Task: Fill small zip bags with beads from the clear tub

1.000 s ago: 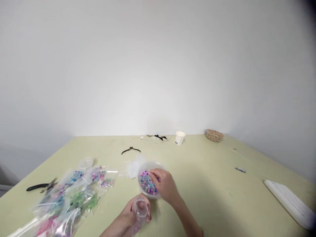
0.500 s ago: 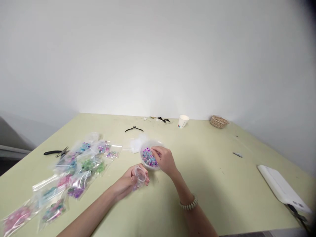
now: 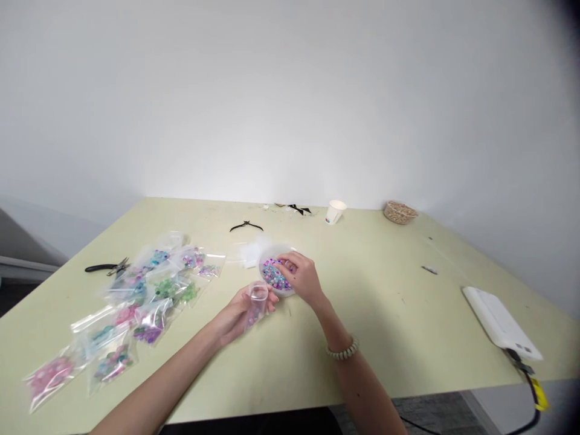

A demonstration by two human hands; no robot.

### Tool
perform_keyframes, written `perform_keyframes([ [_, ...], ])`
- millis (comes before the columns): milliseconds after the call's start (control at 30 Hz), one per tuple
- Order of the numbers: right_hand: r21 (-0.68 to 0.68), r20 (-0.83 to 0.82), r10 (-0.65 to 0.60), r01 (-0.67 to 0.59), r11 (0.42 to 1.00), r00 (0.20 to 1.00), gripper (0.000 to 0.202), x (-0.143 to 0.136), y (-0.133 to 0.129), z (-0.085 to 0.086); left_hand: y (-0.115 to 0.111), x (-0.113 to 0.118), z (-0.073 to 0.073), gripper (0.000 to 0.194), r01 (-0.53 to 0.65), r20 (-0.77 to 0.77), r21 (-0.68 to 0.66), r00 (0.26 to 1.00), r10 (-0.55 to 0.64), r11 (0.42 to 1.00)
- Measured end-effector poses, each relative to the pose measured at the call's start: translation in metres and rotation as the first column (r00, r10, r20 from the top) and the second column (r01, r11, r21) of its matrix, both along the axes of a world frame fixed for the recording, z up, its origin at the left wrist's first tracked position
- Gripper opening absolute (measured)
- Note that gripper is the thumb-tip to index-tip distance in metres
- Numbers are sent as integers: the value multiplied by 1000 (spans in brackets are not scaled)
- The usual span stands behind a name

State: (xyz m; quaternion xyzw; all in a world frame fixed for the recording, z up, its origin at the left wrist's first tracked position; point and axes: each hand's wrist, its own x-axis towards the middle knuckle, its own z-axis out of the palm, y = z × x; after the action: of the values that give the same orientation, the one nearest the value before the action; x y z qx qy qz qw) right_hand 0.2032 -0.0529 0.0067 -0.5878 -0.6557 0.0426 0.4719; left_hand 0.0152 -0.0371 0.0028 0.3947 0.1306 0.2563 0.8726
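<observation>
On the table [image 3: 385,314], a bowl of mixed beads [image 3: 273,277] stands a little left of the middle. The bowl [image 3: 268,254] is pale and round. The left hand [image 3: 235,313] is closed around a clear cup [image 3: 257,307], with a few pinkish beads low inside; the cup is tilted, just in front of the bowl on the side of the table's front edge. The right hand [image 3: 302,275] reaches over the bowl, fingers bent and bunched at the beads; whether a bead is pinched between them, I cannot tell. It covers the bowl's right part. A bracelet [image 3: 343,350] is worn on that wrist.

Surroundings: overlapping clear bags [image 3: 170,287] of beads crowd the table's left half, running towards the front left corner and lying close beside the left forearm. Pliers with a black handle [image 3: 102,267] lie near the left edge, beside the bags. A white sheet [image 3: 249,255] lies just beside the bowl, on its left. A second pair of pliers [image 3: 246,225] lies beyond it. Along the back edge are black scraps [image 3: 299,209], an upright paper cup [image 3: 335,212] and, by the back right corner, a tub of grains [image 3: 400,212]. Towards the front edge, on the right, lies a white box [image 3: 501,323]; its black cable [image 3: 531,386] hangs over the edge.
</observation>
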Motion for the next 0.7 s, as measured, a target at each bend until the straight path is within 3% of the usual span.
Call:
perform_keyframes([
  [200, 25, -165, 30, -26, 999, 986, 16, -12, -9, 12, -1, 1, 6, 64, -28, -60, 71, 998, 32, 997],
  [400, -45, -256, 345, -368, 929, 903, 26, -24, -18, 24, 0, 3, 3, 60, -21, -84, 114, 996, 30, 993],
  [567, -52, -233, 478, -502, 864, 847, 26, -23, -17, 27, 2, 4, -2, 63, -18, -86, 117, 996, 28, 993],
  [633, -49, -245, 487, -512, 857, 838, 26, -23, -16, 28, 1, 4, -2, 63, -22, -81, 109, 996, 31, 994],
  [700, -31, -277, 432, -458, 889, 858, 26, -22, -15, 26, 1, 4, -1, 64, -32, -75, 95, 996, 39, 995],
])
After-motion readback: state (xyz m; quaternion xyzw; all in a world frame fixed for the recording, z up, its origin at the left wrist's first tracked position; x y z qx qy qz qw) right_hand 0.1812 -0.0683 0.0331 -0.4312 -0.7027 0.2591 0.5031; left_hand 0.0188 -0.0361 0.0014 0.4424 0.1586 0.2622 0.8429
